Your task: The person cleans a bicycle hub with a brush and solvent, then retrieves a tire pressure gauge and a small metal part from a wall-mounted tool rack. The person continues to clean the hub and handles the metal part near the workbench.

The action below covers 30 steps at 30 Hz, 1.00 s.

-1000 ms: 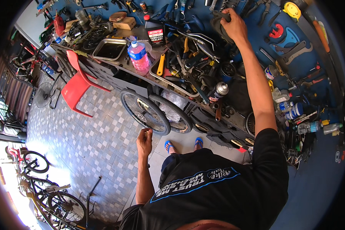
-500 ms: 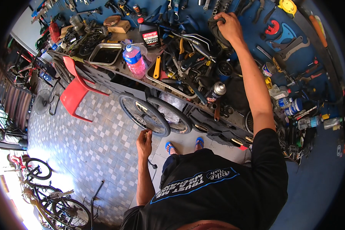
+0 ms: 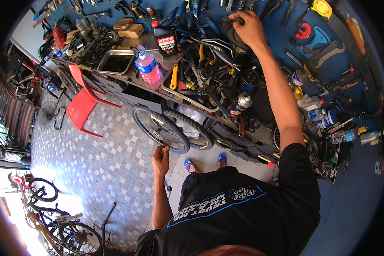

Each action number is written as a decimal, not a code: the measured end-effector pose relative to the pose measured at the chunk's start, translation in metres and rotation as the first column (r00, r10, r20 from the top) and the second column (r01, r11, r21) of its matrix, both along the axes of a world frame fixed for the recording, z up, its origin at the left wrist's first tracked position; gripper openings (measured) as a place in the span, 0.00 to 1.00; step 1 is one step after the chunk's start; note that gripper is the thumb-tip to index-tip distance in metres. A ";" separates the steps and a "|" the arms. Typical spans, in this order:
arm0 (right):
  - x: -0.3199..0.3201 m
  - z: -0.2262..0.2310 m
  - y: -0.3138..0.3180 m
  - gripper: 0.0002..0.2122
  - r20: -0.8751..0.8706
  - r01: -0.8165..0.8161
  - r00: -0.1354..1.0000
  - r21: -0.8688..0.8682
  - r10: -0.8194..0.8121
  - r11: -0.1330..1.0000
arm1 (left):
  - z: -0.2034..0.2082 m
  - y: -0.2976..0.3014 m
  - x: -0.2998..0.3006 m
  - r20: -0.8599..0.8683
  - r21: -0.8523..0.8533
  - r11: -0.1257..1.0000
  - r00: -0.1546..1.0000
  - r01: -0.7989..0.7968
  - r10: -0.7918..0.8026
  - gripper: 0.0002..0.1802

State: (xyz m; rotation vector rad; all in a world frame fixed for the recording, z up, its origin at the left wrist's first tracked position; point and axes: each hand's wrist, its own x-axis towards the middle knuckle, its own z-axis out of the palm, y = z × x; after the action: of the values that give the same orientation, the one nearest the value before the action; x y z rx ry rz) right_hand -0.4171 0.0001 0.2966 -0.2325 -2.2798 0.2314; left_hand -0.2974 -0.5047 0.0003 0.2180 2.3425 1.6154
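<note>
Dark cloth [image 3: 231,30] is pinched by right hand [image 3: 249,31] at worktop's [image 3: 129,77] far side; cloth lies left of grip, long axis near-far; left hand [image 3: 160,159] is curled well apart, contents unclear.

A dark grey, soft-looking cloth [image 3: 231,32], crumpled and folded, hangs from the fingertips of the person's right hand [image 3: 249,30]. Its upper edge is pinched; the rest droops below in loose creases. It is at the far side of the cluttered worktop [image 3: 128,78], near the blue tool wall [image 3: 285,44]. Whether its lower end touches anything is unclear.
</note>
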 end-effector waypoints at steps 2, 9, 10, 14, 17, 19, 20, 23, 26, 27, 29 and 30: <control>-0.002 0.000 -0.002 0.12 -0.053 -0.028 0.998 0.046 0.030 0.999 | 0.000 0.000 -0.001 0.003 -0.009 1.000 1.000 0.001 0.000 0.20; -0.007 0.004 -0.009 0.12 0.004 -0.083 0.997 -0.045 0.083 0.996 | -0.002 0.003 -0.005 0.002 0.002 1.000 1.000 0.009 -0.009 0.20; -0.007 0.003 -0.010 0.12 -0.009 -0.086 0.996 -0.041 0.086 0.995 | -0.002 0.003 -0.005 -0.003 0.003 1.000 1.000 0.010 -0.010 0.20; -0.009 0.003 -0.013 0.12 -0.067 -0.121 0.991 -0.018 0.119 0.993 | -0.003 0.006 -0.009 -0.011 -0.009 1.000 1.000 0.014 -0.014 0.19; -0.007 0.008 -0.016 0.11 -0.111 -0.155 0.982 0.000 0.154 0.988 | -0.003 0.009 -0.012 -0.016 -0.007 1.000 1.000 0.024 -0.024 0.18; -0.005 0.019 -0.023 0.11 -0.086 -0.137 0.988 -0.133 0.126 0.982 | -0.002 0.010 -0.013 -0.021 0.011 0.999 0.999 0.034 -0.034 0.18; -0.002 0.026 -0.028 0.11 -0.074 -0.124 0.991 -0.198 0.112 0.972 | -0.001 0.012 -0.013 -0.016 0.011 0.999 0.999 0.036 -0.036 0.18; 0.006 0.034 -0.034 0.10 -0.117 -0.136 0.986 -0.174 0.117 0.975 | 0.002 0.016 -0.015 -0.008 0.014 0.999 0.999 0.044 -0.044 0.17; 0.011 0.035 -0.034 0.10 -0.146 -0.160 0.981 -0.200 0.132 0.967 | 0.002 0.019 -0.017 -0.005 0.016 0.998 0.998 0.059 -0.059 0.17; 0.012 0.034 -0.032 0.10 -0.155 -0.165 0.979 -0.199 0.136 0.966 | 0.002 0.020 -0.018 -0.002 0.008 0.998 0.998 0.066 -0.066 0.18; 0.013 0.033 -0.029 0.10 -0.172 -0.180 0.974 -0.195 0.147 0.964 | 0.001 0.021 -0.019 -0.002 0.001 0.997 0.997 0.073 -0.073 0.18; 0.015 0.032 -0.029 0.11 -0.140 -0.152 0.982 -0.219 0.123 0.964 | 0.000 0.022 -0.019 -0.006 0.001 0.997 0.997 0.074 -0.074 0.18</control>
State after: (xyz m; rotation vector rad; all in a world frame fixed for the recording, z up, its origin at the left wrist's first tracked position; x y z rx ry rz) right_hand -0.4017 -0.0285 0.3289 -0.1721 -2.1450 0.5680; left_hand -0.3167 -0.4830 0.0007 0.3064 2.3095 1.5840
